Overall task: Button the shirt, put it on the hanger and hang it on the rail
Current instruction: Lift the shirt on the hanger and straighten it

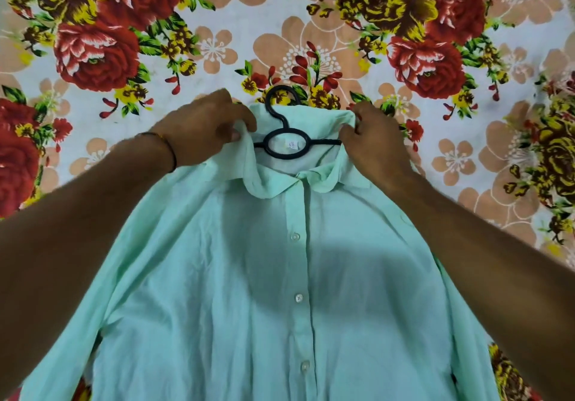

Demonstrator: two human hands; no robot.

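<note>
A mint-green shirt (258, 276) lies front-up on the flowered bedsheet, its placket buttoned with three white buttons showing. A black plastic hanger (284, 142) sits inside the neck opening. Its hook sticks out past the collar and its arms are hidden under the cloth. My left hand (205, 128) pinches the left side of the collar between thumb and fingers. My right hand (373, 134) grips the right side of the collar at its upper edge. Both hands are at the shoulders, on either side of the hanger's ring.
The flowered bedsheet (217, 36) spreads out on all sides of the shirt, with red, yellow and peach blooms. A thin band is around my left wrist. No rail is in view.
</note>
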